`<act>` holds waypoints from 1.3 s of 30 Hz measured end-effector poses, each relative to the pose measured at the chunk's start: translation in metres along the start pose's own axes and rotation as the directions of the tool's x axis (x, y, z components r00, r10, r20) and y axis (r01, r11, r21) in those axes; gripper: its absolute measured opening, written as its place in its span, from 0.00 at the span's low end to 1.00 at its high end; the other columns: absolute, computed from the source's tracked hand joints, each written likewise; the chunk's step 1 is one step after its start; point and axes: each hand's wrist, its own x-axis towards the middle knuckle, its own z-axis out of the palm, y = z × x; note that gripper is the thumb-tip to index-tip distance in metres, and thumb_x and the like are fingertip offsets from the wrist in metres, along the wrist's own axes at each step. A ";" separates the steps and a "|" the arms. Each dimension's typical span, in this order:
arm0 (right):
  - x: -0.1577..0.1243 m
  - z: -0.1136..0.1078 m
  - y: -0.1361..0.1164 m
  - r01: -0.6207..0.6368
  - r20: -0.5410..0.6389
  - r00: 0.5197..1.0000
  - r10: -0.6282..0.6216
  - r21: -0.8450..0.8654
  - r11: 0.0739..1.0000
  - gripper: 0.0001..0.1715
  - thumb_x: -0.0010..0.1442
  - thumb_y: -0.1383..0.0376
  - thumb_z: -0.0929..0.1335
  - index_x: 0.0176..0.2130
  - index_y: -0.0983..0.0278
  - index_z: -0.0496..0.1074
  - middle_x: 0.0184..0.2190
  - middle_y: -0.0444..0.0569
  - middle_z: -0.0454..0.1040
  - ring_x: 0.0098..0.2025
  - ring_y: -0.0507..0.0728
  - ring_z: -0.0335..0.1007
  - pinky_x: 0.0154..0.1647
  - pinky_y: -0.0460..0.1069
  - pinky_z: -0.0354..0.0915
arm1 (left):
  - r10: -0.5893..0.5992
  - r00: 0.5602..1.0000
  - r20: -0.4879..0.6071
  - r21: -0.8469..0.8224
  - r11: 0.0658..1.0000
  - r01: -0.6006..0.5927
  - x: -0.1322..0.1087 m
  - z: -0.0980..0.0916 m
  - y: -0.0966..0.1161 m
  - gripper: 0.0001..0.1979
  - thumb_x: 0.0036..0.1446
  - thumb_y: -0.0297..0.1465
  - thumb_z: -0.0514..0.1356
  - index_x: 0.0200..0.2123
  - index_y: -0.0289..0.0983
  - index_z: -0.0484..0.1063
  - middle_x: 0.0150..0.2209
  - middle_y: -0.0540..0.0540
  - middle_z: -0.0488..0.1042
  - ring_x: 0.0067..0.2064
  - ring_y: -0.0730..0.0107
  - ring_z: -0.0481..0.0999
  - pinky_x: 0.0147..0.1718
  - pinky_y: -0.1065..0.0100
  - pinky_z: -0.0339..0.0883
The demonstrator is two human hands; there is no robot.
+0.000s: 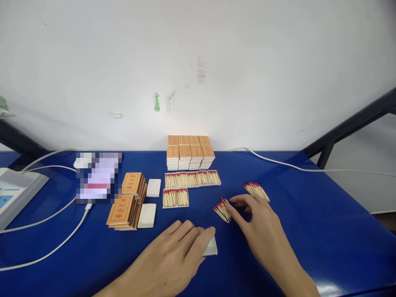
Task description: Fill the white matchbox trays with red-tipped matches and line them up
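My left hand (pixel 176 253) rests on the blue table (pixel 309 231), its fingers lying over a white empty matchbox tray (pixel 211 248) and holding it down. My right hand (pixel 258 225) reaches to a small bundle of red-tipped matches (pixel 222 210), fingertips touching it, fingers curled and apart. A second loose bundle of matches (pixel 256 190) lies just beyond that hand. Several open trays filled with matches (pixel 185 186) sit in two rows ahead of me.
A stack of closed orange matchboxes (pixel 189 152) stands against the wall. Orange box sleeves (pixel 127 200) and two white trays (pixel 147 214) lie to the left. A blurred phone (pixel 98 176), white cables (pixel 52 243) and a grey device (pixel 15 194) occupy the far left.
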 end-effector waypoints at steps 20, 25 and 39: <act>0.021 -0.007 0.032 -0.050 -0.183 0.983 0.011 -0.209 0.977 0.44 0.79 0.33 0.55 0.41 0.58 0.82 0.41 0.59 0.82 0.47 0.70 0.73 0.38 0.59 0.62 | 0.006 1.000 -0.019 0.003 1.000 -0.006 0.000 0.001 0.000 0.21 0.85 0.25 0.46 0.72 0.28 0.67 0.51 0.41 0.85 0.51 0.55 0.89 0.53 0.51 0.82; 0.019 -0.011 0.033 -0.034 -0.174 0.985 -0.002 -0.202 0.979 0.47 0.77 0.30 0.53 0.39 0.59 0.81 0.40 0.59 0.81 0.44 0.70 0.72 0.38 0.60 0.63 | 0.006 1.000 -0.023 0.006 1.000 -0.006 0.000 -0.001 0.001 0.21 0.85 0.25 0.46 0.73 0.28 0.67 0.52 0.40 0.86 0.52 0.55 0.88 0.53 0.51 0.82; -0.006 -0.011 -0.013 0.042 0.002 0.999 -0.042 0.015 0.999 0.33 0.79 0.40 0.62 0.36 0.56 0.82 0.40 0.54 0.83 0.44 0.65 0.78 0.45 0.59 0.70 | 0.012 1.000 -0.010 0.009 1.000 -0.012 0.000 -0.002 0.001 0.22 0.84 0.24 0.46 0.73 0.28 0.67 0.54 0.39 0.85 0.54 0.52 0.88 0.55 0.51 0.80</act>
